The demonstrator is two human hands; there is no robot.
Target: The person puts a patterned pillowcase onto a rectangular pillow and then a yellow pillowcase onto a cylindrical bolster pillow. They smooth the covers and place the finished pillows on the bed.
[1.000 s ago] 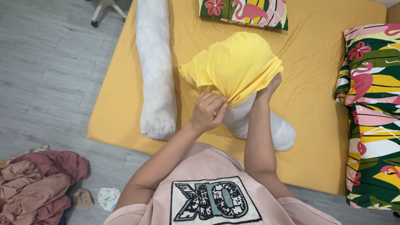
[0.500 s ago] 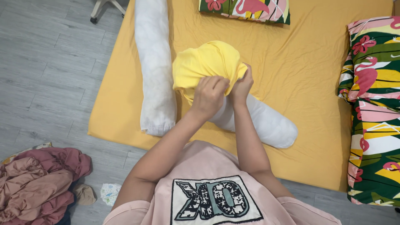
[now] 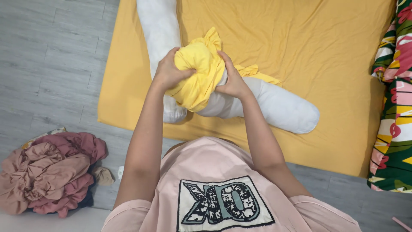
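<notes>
No packages, signs or screens show. The nearest thing to a label is the printed patch on the person's pink shirt, at the bottom centre: a slanted rectangle, white-edged, with blocky black, grey and pale teal shapes.

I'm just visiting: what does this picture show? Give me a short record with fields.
Left hand: grips the bunched yellow cover
Right hand: grips the cover's other side
White bolster: one end inside the cover, the rest lying on the yellow mattress
Second bolster: bare, lying alongside
Floor: pink clothes pile on grey boards
Right edge: flowered bedding
</notes>
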